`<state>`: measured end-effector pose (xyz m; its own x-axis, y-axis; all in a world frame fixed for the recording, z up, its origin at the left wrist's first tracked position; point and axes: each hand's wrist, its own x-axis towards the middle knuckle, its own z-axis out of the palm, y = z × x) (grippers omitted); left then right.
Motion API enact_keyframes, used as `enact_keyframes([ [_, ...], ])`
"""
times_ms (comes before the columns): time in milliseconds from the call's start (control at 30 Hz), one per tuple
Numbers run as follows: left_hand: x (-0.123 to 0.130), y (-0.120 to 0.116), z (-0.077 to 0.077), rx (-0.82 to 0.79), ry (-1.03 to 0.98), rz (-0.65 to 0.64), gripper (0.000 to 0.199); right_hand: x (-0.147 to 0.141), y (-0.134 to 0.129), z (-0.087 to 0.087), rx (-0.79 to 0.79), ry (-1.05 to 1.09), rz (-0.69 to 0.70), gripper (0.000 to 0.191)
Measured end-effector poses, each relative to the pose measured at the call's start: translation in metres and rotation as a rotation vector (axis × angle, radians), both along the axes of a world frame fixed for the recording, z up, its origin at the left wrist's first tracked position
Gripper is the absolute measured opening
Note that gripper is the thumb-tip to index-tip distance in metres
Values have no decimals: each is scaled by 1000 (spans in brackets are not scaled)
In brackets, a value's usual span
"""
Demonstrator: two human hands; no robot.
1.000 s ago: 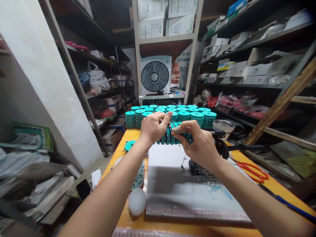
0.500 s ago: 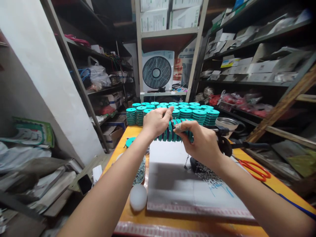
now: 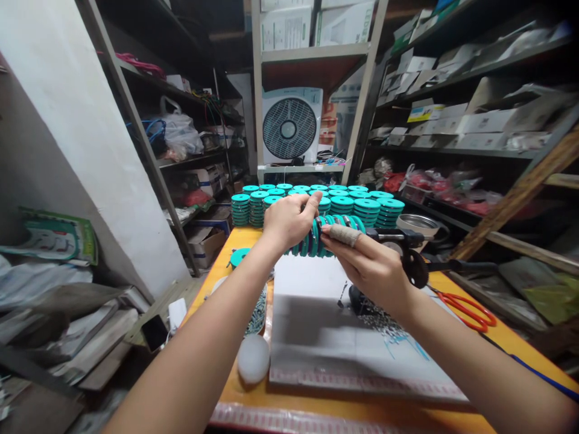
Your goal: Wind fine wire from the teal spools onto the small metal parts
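A row of teal discs sits side by side on the horizontal shaft of a black winding device. My left hand is wrapped over the left part of the row, its thumb raised. At the row's front right, my right hand has its fingers pressed together, with a wrapped finger extended and the fingertips at a dark gap between discs. Anything small between those fingertips is too small to make out. Behind the hands stand several stacks of teal spools.
On the yellow table lie a white board, a white round object, a container of screws, a loose teal disc and red-handled scissors. A metal bowl stands at the right. Shelves and a fan are behind.
My right hand's fingers have straightened from a curled pinch, and the hand has moved slightly down and right. My left hand stays on the discs. The view has shifted slightly.
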<state>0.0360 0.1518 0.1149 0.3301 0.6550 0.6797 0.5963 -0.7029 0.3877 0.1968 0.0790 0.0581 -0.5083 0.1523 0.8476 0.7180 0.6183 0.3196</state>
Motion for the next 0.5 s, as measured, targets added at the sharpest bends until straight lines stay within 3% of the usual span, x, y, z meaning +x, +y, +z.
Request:
enact_keyframes([
  [200, 0, 1, 0, 5, -14, -20, 60, 5, 0, 1, -15, -71, 31, 35],
  [367, 0, 1, 0, 11, 8, -9, 59, 3, 4, 0, -40, -148, -30, 36],
  [500, 0, -2, 1, 30, 56, 36, 56, -3, -16, -10, -127, -178, -100, 47],
])
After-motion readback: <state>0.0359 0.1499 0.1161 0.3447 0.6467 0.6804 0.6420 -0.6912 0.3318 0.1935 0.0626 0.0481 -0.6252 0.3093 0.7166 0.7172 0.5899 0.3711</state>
